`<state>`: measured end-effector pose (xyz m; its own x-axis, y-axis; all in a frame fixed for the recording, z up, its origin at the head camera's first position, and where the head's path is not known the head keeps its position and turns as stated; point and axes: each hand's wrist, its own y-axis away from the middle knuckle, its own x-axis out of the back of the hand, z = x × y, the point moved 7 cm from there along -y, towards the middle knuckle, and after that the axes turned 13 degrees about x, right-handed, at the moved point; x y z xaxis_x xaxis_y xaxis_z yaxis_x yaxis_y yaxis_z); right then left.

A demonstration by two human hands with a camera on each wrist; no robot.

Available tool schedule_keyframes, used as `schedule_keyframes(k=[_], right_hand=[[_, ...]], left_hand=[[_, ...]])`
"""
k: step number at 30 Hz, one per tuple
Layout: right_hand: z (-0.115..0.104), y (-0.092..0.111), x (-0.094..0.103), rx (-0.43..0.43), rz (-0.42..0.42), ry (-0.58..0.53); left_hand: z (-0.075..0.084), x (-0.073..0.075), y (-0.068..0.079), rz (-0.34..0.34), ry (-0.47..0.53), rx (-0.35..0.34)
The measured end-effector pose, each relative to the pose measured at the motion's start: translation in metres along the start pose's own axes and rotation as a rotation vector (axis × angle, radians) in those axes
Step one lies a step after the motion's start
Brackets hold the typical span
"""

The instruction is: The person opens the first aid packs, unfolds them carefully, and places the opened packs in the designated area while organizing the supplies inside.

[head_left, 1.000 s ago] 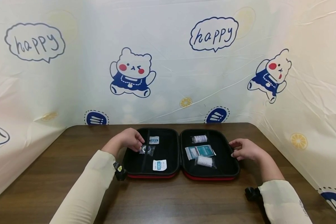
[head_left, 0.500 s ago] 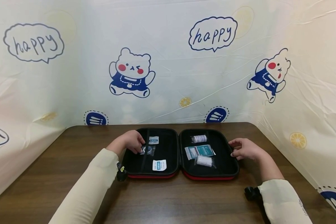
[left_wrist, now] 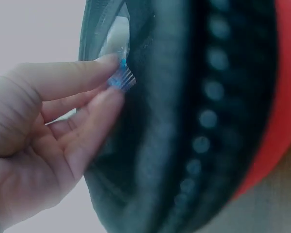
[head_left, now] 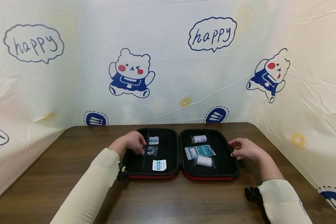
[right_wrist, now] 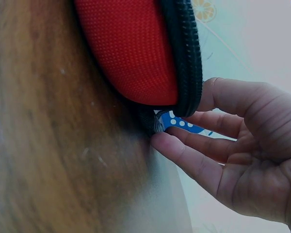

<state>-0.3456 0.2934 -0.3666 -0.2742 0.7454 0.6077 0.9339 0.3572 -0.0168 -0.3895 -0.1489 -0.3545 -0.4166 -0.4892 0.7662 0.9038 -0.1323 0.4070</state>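
A black-lined, red-shelled zip case (head_left: 172, 155) lies unfolded on the table. In its left half, my left hand (head_left: 135, 143) pinches the edge of a small clear packet with a ring-shaped roll, which looks like tape (head_left: 150, 151), beside the elastic strap (head_left: 144, 161). The left wrist view shows thumb and finger on the packet's serrated edge (left_wrist: 127, 80). My right hand (head_left: 246, 149) holds the outer rim of the right half. In the right wrist view, thumb and fingers (right_wrist: 169, 145) bracket the zip edge (right_wrist: 189, 73) and a dark loop; the exact contact is partly hidden.
White-and-blue sachets (head_left: 159, 165) lie above and below the packet. The right half holds a bandage roll (head_left: 199, 139), teal flat packets (head_left: 204, 151) and a second wrapped white roll (head_left: 204, 161). Behind the wooden table (head_left: 168, 202) hangs a printed sheet (head_left: 170, 77).
My left hand has shifted slightly right and down, and the ring packet has slid a little to the right with it. The right hand stays at the case rim.
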Motion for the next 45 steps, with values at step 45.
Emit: schedule_keyframes(k=[45], right_hand=[[0.000,0.000,0.000,0.005,-0.010,-0.001]], left_hand=[[0.042,0.000,0.017,-0.064,0.006,-0.190]])
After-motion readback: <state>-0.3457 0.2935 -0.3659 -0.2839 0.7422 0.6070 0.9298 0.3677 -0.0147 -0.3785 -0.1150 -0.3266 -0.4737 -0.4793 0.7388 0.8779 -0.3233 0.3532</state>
